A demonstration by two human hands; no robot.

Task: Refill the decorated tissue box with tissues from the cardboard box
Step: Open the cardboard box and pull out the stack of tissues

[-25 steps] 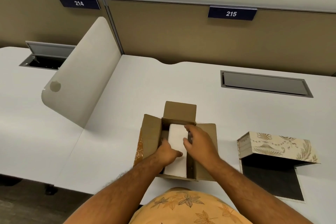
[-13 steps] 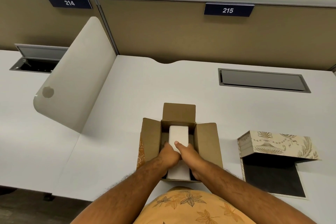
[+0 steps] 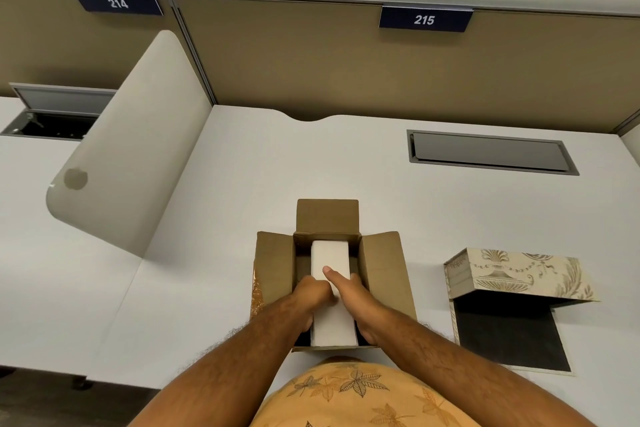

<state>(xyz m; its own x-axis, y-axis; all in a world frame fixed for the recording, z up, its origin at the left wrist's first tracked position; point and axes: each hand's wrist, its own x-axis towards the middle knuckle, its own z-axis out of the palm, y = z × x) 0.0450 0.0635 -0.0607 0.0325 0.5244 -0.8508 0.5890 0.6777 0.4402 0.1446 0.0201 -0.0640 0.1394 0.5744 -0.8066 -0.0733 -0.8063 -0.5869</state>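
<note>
I see my left hand [image 3: 311, 298] down inside the open cardboard box [image 3: 384, 274], fingers curled against the left side of the white tissue stack [image 3: 330, 256]. My right hand [image 3: 356, 302] grips the stack's other side — thumb on top. Well off to its right, the decorated tissue box [image 3: 519, 272] lies open on the desk [image 3: 225, 218].

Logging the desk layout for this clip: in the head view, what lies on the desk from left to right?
Curved white divider panel → open cardboard box with both hands inside → decorated tissue box.
</note>
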